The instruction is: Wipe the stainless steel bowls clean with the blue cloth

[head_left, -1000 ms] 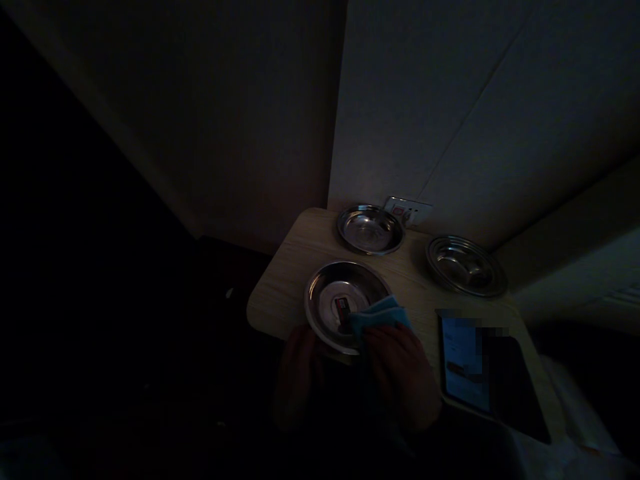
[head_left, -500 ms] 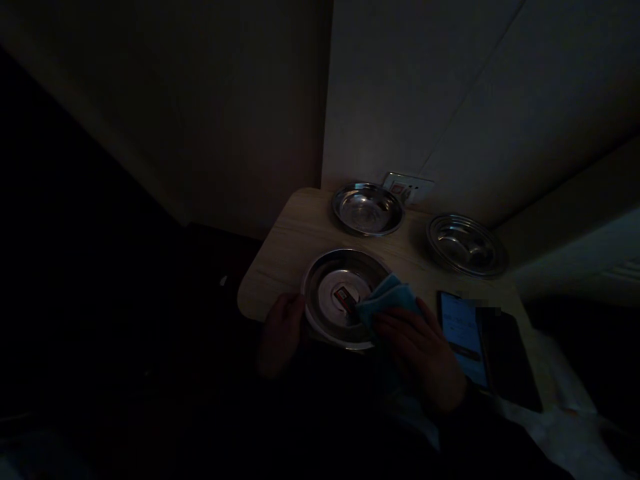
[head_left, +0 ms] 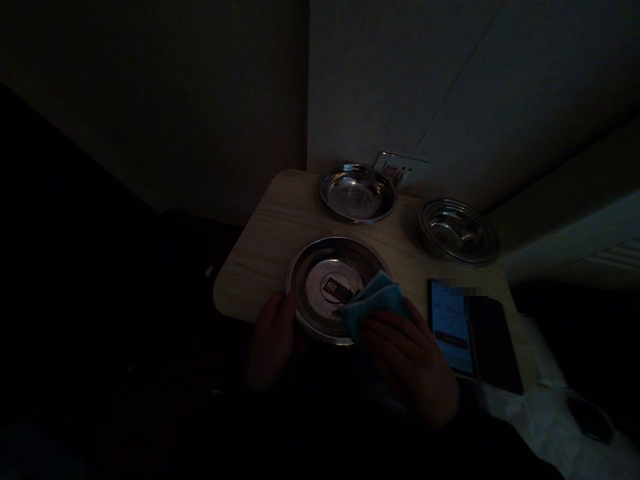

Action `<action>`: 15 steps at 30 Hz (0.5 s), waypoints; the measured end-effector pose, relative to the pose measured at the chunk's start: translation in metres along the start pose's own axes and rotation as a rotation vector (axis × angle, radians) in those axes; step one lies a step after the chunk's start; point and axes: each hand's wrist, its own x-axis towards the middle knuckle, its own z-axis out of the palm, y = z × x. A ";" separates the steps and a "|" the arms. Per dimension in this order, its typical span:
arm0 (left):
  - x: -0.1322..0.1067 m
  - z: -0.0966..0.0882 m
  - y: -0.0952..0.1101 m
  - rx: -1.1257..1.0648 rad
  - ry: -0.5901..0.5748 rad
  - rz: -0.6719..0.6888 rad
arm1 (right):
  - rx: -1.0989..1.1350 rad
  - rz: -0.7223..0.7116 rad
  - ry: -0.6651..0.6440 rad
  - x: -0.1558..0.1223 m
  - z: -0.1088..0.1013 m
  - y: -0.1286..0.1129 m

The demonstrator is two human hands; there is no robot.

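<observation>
A round, shallow metal dish with a dark label at its centre is tilted a little over the table's near edge. My left hand grips its left rim, thumb on top and the other fingers mostly hidden below. Folded blue cloth is pinched in my right hand, which presses it against the dish's right near side. The cloth covers part of the rim there. Dim light hides the fingertips of both hands.
On the pale wooden table stand a second metal dish at the back and stacked metal dishes at the right. A lit phone lies beside a dark flat object. A wall socket is behind.
The whole view has shifted, so the table and dishes sit further left and higher. My right hand and the cloth have slid slightly toward me along the dish's rim.
</observation>
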 end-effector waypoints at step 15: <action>-0.005 0.018 -0.003 0.094 0.189 0.059 | 0.071 0.125 -0.107 0.031 0.006 -0.013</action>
